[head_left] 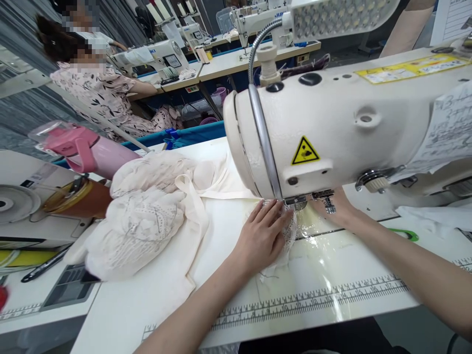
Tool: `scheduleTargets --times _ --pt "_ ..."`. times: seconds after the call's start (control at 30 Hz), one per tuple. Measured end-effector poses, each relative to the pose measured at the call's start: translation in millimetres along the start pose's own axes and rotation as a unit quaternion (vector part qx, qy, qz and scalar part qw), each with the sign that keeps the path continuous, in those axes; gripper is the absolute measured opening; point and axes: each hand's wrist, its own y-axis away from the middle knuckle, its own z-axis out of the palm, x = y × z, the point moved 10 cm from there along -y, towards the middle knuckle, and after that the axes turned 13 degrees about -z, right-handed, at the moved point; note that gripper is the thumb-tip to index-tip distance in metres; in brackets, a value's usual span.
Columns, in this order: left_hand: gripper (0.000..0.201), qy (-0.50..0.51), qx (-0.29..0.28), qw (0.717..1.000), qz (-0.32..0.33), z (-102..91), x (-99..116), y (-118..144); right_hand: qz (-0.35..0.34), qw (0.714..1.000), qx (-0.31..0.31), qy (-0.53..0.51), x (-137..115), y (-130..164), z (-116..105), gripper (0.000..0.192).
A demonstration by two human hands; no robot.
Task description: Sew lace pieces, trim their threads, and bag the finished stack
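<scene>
Two hands work at the foot of a white sewing machine point(346, 123) on a white tabletop point(155, 305). The left hand point(262, 235) lies flat, palm down, fingers point(275, 209) stretched out and pressing a small piece of white lace point(289, 235) against the tabletop; they grasp nothing, only hold it down. The fingertips point up and to the right, toward the needle area point(295, 200) just under the machine's head.

The right hand point(334, 209) sits just beyond the presser foot, partly hidden under the machine arm; whether its fingers are clenched or released cannot be told.

The lace piece lies right at the needle, mostly covered by the left hand, with its free edge showing to the right of the knuckles and trailing down toward the near edge of the tabletop. Its long axis appears to run from the needle back toward the person, roughly in line with the left forearm.

A heap of cream fabric point(147, 216) rests well to the left, and a cream strap point(221, 194) runs from it toward the needle. A printed ruler strip point(317, 297) runs along the near edge of the tabletop. A pink bottle point(92, 150) lies behind the heap. Another person in a patterned top point(106, 93) sits at a machine farther back.
</scene>
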Motion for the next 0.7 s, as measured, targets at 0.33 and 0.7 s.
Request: scheduleTargets --times 0.33,0.7 --pt "0.045 -0.018 0.031 0.999 0.005 -6.6 3 2 -0.008 1.0 -0.024 -0.011 -8 -1 -8 0.02" --pt "0.051 -0.014 0.131 0.98 0.151 -82.6 27 55 -0.06 0.975 -0.166 0.138 -21 52 -60 0.012"
